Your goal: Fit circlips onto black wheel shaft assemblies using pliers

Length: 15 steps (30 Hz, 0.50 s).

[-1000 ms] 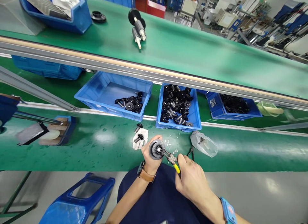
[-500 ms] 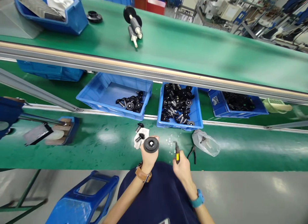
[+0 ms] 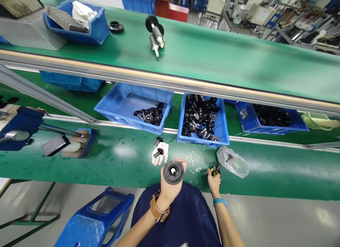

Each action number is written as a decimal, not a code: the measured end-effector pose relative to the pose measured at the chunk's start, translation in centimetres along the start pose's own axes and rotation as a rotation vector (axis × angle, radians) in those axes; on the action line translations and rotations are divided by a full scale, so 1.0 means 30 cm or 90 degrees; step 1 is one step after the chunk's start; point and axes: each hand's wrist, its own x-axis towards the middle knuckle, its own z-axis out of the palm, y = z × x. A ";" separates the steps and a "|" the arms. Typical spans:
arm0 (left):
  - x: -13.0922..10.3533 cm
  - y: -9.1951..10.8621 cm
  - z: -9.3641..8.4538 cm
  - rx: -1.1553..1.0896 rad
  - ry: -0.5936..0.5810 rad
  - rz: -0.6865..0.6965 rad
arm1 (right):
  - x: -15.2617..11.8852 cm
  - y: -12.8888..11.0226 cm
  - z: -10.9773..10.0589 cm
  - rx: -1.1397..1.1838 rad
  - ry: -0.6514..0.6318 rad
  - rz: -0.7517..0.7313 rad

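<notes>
My left hand (image 3: 171, 190) grips a black round part (image 3: 173, 172), its disc facing up and a pale centre showing. Farther right, my right hand (image 3: 214, 181) is closed around a yellow-and-black tool (image 3: 212, 170), beside the clear plastic bag (image 3: 233, 162). Dark pliers seen there earlier are partly hidden by this hand. Between the hands, small white rings (image 3: 198, 169) lie scattered on the green bench (image 3: 127, 169). A white glove (image 3: 164, 153) with a small black part (image 3: 158, 152) on it lies behind my left hand.
Blue bins (image 3: 203, 141) with black parts line the bench's back edge, under a raised green shelf (image 3: 212, 52). A press-like fixture (image 3: 77, 144) stands at left. A blue stool (image 3: 85, 218) is on the floor, and a green basket (image 3: 313, 121) sits far right.
My right hand has moved right, towards the pliers and bag, with the tool. My left hand holds the black part slightly nearer the camera. The whole view has shifted a little.
</notes>
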 end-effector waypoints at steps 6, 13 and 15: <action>-0.027 0.020 0.009 -0.056 -0.031 -0.034 | 0.048 0.019 -0.008 -0.051 0.072 0.065; -0.040 0.000 0.012 -0.051 -0.041 -0.051 | 0.064 0.042 -0.022 -0.079 0.089 0.106; -0.041 -0.002 0.014 -0.047 -0.046 -0.049 | 0.056 0.041 -0.015 -0.086 0.086 0.096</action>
